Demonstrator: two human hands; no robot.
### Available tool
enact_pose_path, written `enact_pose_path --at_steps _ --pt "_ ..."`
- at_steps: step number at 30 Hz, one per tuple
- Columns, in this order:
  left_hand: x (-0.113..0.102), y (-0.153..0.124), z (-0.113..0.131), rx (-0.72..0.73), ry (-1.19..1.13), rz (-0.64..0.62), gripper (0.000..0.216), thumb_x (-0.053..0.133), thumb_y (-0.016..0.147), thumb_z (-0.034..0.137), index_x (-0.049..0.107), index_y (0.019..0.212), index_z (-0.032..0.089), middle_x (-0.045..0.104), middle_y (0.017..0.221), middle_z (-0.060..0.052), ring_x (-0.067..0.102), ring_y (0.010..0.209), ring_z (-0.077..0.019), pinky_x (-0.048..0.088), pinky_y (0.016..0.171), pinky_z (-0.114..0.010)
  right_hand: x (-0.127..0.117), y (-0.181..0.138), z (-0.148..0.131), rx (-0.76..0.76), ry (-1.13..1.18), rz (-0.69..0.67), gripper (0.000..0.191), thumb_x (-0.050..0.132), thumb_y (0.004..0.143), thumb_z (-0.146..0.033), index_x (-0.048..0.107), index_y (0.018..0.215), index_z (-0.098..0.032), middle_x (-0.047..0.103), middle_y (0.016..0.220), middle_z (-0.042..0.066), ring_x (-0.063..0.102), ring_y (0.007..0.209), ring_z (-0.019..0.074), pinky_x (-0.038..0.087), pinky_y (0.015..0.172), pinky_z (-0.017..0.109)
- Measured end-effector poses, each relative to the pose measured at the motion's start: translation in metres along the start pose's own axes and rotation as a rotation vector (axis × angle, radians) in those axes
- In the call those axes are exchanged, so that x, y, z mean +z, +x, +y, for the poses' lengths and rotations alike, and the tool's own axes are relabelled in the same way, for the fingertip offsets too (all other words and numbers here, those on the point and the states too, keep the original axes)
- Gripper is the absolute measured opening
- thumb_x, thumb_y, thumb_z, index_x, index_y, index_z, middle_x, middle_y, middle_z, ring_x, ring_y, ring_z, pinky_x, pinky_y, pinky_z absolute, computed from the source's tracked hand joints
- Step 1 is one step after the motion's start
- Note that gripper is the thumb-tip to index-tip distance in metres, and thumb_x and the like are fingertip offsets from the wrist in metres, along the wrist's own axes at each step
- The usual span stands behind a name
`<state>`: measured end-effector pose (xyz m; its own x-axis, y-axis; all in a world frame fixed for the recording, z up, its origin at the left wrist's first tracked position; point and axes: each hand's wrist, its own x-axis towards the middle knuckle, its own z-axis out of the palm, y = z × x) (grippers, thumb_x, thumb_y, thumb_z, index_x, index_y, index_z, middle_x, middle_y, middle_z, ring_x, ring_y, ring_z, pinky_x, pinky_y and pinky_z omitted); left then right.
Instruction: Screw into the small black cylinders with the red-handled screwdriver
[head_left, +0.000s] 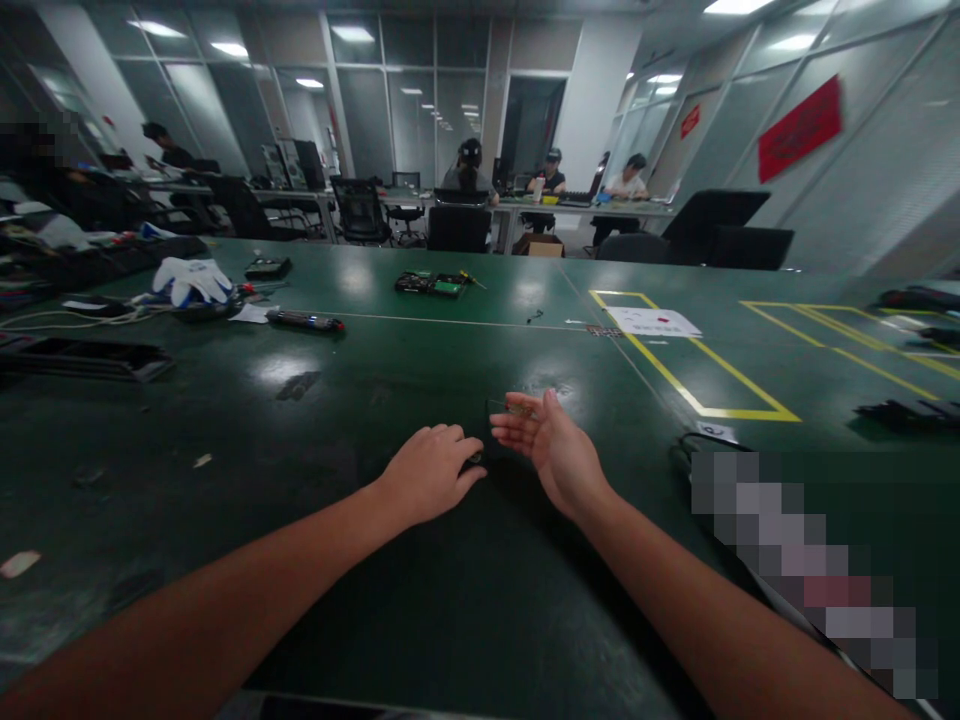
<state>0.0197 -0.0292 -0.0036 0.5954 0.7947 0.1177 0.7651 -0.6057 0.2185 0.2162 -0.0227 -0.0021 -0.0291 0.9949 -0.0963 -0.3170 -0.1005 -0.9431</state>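
Observation:
Both my forearms reach out over a dark green workbench (420, 380). My left hand (429, 472) lies palm down with the fingers curled onto the bench, the fingertips pressing a small dark object (475, 458) that I cannot make out. My right hand (546, 440) stands on its edge just to the right, palm turned left, fingers stretched out and together. A small dark part with a brownish piece (512, 407) lies on the bench just behind the right fingertips.
White gloves (190, 279), a dark screwdriver (305, 321) and cables lie at far left. A green circuit board (433, 284) sits mid-bench, a white sheet (654, 322) inside yellow tape lines at right. Several people sit at desks beyond.

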Motion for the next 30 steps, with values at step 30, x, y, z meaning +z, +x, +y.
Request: enact_pose_path --at_steps 30 --pt "-0.034 -0.013 -0.038 -0.184 -0.603 0.284 0.022 0.041 0.098 0.029 0.061 0.102 0.020 0.063 0.093 -0.003 0.058 0.088 -0.0198 0.042 0.081 -0.035 -0.003 0.002 0.001 0.090 0.007 -0.007 0.043 0.055 0.095 -0.061 0.073 0.102 -0.023 0.075 0.082 0.006 0.066 0.074 0.0194 0.049 0.078 0.036"
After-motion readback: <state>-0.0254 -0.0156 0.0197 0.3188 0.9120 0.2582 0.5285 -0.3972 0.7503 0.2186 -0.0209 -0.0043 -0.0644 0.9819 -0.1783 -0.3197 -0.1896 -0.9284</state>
